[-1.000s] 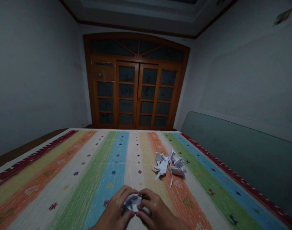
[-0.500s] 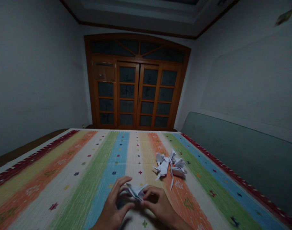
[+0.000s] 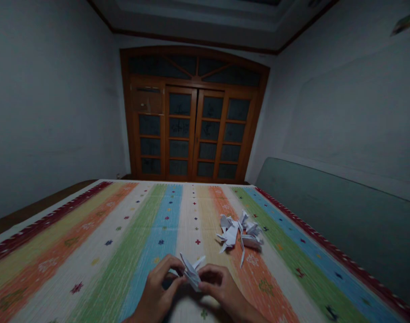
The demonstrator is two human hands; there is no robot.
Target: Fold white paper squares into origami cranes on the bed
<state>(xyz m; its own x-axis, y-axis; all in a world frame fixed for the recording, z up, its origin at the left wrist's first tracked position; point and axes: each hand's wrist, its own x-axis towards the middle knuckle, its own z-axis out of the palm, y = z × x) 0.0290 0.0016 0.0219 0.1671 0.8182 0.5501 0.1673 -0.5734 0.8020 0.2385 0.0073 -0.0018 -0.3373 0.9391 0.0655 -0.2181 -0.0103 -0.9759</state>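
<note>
Pinching folded white paper (image 3: 192,272) between left hand (image 3: 157,294) and right hand (image 3: 225,291), low at 6 o'clock, just above striped mat (image 3: 90,251). Each hand closed on it with thumb and fingertips only, remaining fingers loosely curled. Changed vs a second ago: no longer cupped flat under both palms. Now lifted clear, with two pointed flaps sticking up toward 12 and 1 o'clock. Reads as a fold pulled open, shape emerging, folding likely partway. Pile of paper figures (image 3: 240,233) at 1 o'clock from the hands, apart, untouched, same spot. Wooden door (image 3: 191,130) far off at 12 o'clock.
</note>
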